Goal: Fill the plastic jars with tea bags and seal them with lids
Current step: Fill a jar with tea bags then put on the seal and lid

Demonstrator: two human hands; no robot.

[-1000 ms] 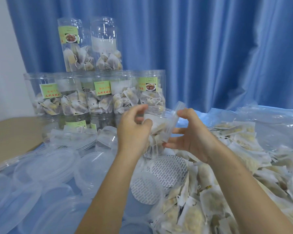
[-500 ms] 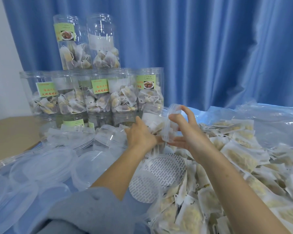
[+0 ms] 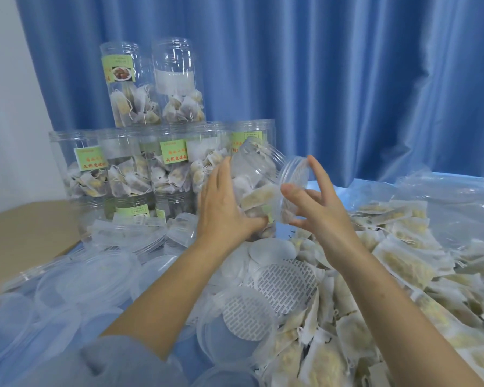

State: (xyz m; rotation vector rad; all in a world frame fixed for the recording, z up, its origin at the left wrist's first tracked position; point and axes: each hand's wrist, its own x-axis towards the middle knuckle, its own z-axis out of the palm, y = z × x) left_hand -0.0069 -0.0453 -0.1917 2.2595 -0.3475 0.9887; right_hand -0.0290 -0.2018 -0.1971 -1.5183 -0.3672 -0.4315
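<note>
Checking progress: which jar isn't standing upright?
The jar in the left hand, tilted with its mouth toward the right hand; all the stacked jars behind stand upright.

Both bare forearms reach forward and upward from the bottom of the view, converging near the middle. The left hand (image 3: pixel 224 210) shows its back to the camera, fingers pointing up and close together, thumb curled round to the right in a grip. The right hand (image 3: pixel 316 202) sits just beside it, palm turned left, fingers spread and lightly bent, thumb forward. A grey sleeve (image 3: pixel 104 361) covers the left upper arm
</note>
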